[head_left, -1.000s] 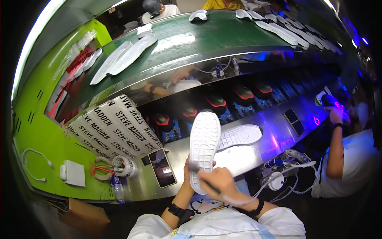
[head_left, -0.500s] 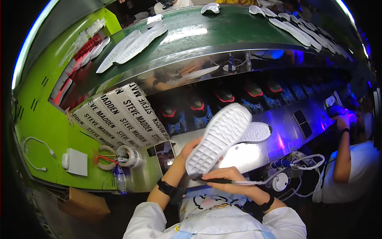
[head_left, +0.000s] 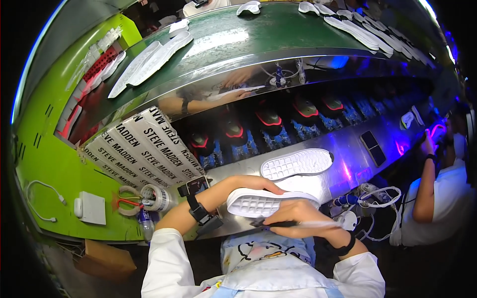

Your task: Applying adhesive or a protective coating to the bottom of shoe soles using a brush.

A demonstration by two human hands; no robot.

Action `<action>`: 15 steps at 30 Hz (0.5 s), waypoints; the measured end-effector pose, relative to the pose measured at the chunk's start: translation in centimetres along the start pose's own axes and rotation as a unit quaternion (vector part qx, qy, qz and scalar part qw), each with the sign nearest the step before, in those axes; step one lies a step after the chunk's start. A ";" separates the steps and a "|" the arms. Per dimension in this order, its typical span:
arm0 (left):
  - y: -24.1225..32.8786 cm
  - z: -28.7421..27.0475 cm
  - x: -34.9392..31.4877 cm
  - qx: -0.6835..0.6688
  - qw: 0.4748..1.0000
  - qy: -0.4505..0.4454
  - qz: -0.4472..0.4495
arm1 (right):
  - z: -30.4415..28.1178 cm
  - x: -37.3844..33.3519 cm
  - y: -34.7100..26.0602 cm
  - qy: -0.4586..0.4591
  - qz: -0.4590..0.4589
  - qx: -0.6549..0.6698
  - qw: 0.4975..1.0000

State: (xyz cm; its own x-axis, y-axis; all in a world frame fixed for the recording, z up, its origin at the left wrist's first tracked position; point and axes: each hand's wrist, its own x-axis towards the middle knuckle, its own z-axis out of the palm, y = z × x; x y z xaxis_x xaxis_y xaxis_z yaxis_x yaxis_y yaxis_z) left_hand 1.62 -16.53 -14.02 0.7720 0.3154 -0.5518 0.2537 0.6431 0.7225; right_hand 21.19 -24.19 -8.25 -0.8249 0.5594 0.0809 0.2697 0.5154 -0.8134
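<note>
A white shoe sole (head_left: pixel 244 202) lies low in front of me, its gridded heel part on the left and facing up. My left hand (head_left: pixel 257 184) reaches along its far edge, fingers closed on it. My right hand (head_left: pixel 294 212) overlaps the near side of the sole and partly hides it. In its fingers is a slim black brush-like tool (head_left: pixel 278 224), with a pale, motion-smeared tail running back over the wrist. The tool's tip is close to the near edge; contact cannot be made out. Just beyond lies a second white sole (head_left: pixel 296 164), gridded face up, on the metal ledge.
Dark shoe uppers (head_left: pixel 268 118) with red rims line the trough behind the ledge. A taped box (head_left: pixel 144 146) stands left, beside tape rolls (head_left: pixel 159 197) and a bottle (head_left: pixel 146 226). A phone (head_left: pixel 372 148) and white tubing (head_left: pixel 380 193) are right, near a co-worker's arm (head_left: pixel 425 191). Soles rest on the green belt (head_left: pixel 278 30).
The held sole has come down from its raised, steep tilt and lies flatter, uncovering the second sole. My left hand has shifted right, along the far edge. The tool stays in my right hand.
</note>
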 end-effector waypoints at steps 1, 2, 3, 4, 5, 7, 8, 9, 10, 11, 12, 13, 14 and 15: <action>0.1 -0.1 0.2 -0.035 0.997 -0.010 -0.062 | 0.0 -0.2 0.2 0.048 -0.031 0.004 0.998; 0.2 -0.5 0.0 -0.061 0.992 -0.012 -0.111 | -0.3 -0.6 0.5 0.117 -0.018 0.018 0.993; 0.4 -0.8 -0.1 0.008 0.997 -0.030 -0.071 | -0.3 -1.1 0.5 0.123 -0.023 -0.077 0.989; 0.4 -1.1 -0.5 -0.007 0.997 -0.047 -0.069 | -0.5 -1.5 0.6 0.124 -0.025 -0.080 0.989; 0.4 -1.5 -1.1 0.022 0.998 -0.028 -0.053 | -1.1 -2.0 0.5 0.076 -0.034 -0.087 0.993; 0.1 -1.7 -2.4 -0.053 0.996 -0.014 -0.068 | -2.7 -2.7 0.4 0.025 -0.036 -0.061 0.997; 0.1 -1.8 -3.1 -0.102 0.992 -0.018 -0.079 | -3.3 -2.8 0.2 0.116 -0.059 0.093 0.987; -0.8 -1.0 -3.3 -0.269 0.962 -0.046 0.000 | -3.6 -2.9 -0.1 0.172 0.017 0.131 0.976; -1.4 -0.4 -3.5 -0.360 0.932 -0.015 0.034 | -3.8 -3.0 -0.3 0.287 0.039 0.194 0.937; -2.4 0.8 -3.3 -0.421 0.901 -0.071 0.081 | -3.5 -2.7 -0.4 0.345 0.061 0.166 0.922; -3.5 2.1 -2.6 -0.436 0.873 -0.071 0.205 | -3.0 -2.4 -0.6 0.331 0.091 0.206 0.916; -4.6 3.6 -1.7 -0.445 0.832 -0.071 0.324 | -1.9 -2.0 -0.7 0.302 0.130 0.241 0.913; -5.5 4.5 -0.9 -0.420 0.791 -0.084 0.437 | -0.7 -1.5 -0.9 0.280 0.180 0.269 0.904; -6.4 5.3 -0.4 -0.388 0.786 0.000 0.481 | -0.2 -1.0 -0.7 0.230 0.244 0.249 0.909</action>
State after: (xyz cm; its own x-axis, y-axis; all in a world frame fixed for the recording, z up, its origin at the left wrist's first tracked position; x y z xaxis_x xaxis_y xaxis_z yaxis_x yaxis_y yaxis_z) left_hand 2.75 -24.44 -16.25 0.3899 0.9160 0.0946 -0.8794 0.3399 0.3334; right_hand 21.88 -24.96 -7.65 -0.3418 0.9135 -0.2205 0.1960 -0.1602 -0.9674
